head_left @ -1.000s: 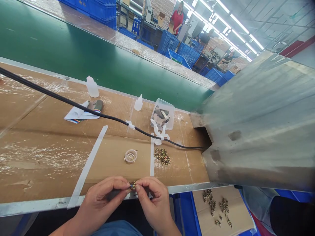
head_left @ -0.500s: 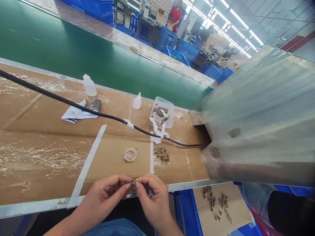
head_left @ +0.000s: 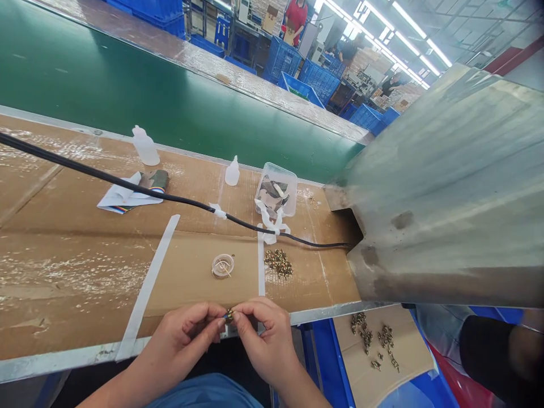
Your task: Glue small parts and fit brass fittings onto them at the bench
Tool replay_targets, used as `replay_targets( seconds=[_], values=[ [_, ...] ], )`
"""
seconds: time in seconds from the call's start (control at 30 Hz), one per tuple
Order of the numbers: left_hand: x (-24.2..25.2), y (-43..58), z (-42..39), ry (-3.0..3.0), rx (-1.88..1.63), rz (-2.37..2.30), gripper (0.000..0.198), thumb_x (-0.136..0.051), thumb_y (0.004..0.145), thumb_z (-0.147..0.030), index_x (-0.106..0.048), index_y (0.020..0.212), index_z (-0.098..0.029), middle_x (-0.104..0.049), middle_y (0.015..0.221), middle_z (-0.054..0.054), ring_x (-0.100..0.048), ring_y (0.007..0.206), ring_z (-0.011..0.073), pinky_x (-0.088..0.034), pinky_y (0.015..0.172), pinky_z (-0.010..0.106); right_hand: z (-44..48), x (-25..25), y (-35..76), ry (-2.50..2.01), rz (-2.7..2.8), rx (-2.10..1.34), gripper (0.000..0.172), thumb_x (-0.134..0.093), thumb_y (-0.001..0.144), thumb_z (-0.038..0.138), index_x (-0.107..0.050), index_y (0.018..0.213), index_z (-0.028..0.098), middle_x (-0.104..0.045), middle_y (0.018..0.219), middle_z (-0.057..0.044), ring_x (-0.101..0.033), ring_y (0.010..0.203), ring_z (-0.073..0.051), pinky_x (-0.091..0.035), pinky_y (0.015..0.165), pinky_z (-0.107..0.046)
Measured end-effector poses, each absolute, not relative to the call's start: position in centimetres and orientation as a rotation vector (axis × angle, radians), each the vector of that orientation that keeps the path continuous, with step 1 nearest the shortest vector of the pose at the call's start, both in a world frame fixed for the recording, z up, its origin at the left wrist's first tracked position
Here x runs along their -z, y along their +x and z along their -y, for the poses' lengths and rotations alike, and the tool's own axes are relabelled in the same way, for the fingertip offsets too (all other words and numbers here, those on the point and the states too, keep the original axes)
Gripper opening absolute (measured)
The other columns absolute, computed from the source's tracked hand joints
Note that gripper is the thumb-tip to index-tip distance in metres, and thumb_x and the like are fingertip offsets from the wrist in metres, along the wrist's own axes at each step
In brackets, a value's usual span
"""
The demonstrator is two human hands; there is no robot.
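Observation:
My left hand (head_left: 185, 334) and my right hand (head_left: 263, 337) meet at the near edge of the cardboard-covered bench (head_left: 76, 266). Both pinch one small brass-coloured part (head_left: 230, 315) between thumb and fingertips. A little pile of the same small parts (head_left: 279, 263) lies on the cardboard just beyond my right hand. A small round clear dish (head_left: 223, 265) sits to the left of that pile.
A black cable (head_left: 127, 187) crosses the bench into a large grey metal housing (head_left: 446, 198) on the right. Two white squeeze bottles (head_left: 145, 146), a clear tub (head_left: 276, 190) and a ribbon-cable scrap lie further back. More parts lie on cardboard (head_left: 378, 345) below. A green conveyor belt (head_left: 148, 96) runs behind.
My hands hold the same pinch on the small part. The view has shifted slightly, so everything sits a little higher and to the left.

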State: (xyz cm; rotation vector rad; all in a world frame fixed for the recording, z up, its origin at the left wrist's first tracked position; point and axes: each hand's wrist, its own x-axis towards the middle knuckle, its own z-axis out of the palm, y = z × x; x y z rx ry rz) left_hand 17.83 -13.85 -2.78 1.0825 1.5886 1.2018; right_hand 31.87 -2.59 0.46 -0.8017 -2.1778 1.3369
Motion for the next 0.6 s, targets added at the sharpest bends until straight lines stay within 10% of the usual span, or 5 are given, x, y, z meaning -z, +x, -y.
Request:
replay_targets(
  seconds=[0.6],
  values=[
    [3.15, 17.72, 14.00, 1.117, -1.179, -1.571, 0.021, -0.047, 0.096, -0.034, -0.061, 0.091, -0.020, -0.065, 0.071, 0.001, -0.060, 0.060, 0.0140, -0.051, 0.055, 0.020, 2.45, -0.79, 31.69, -0.760, 2.229, -1.332, 0.019, -0.057, 0.085, 0.014, -0.074, 0.077, 0.018, -0.071, 0.071, -0.004, -0.063, 0.065, -0.014, -0.046, 0.062, -0.022]
  ],
)
